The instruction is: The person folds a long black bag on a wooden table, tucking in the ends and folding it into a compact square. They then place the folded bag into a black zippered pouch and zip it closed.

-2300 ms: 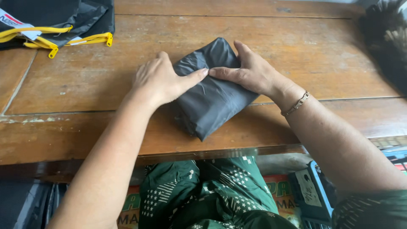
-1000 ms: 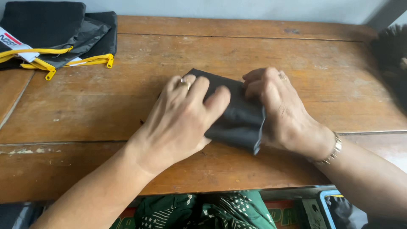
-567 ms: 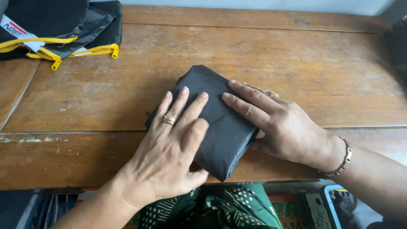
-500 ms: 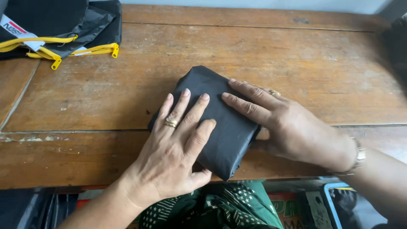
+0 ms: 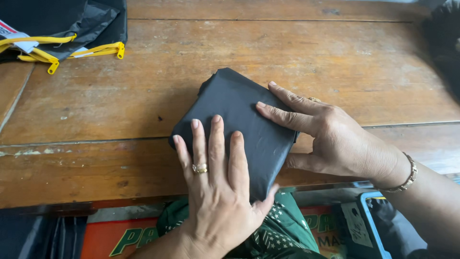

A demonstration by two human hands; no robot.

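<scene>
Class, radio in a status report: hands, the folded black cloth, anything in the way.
Left hand and right hand flat on folded black cloth. Cloth on wooden table. Nothing in the way.

One folded black fabric bundle [image 5: 239,125] is lying under both hands. Two hands are pressing flat on it: one left hand [image 5: 218,192], one right hand [image 5: 326,136]. One ring [image 5: 200,168] is showing on the left hand, one ring [image 5: 314,100] on the right, and one bracelet [image 5: 407,175] behind the right hand's wrist. One pile of black material with yellow straps [image 5: 62,29] is lying well beyond the left hand. One wooden table [image 5: 120,110] is bearing everything.
</scene>
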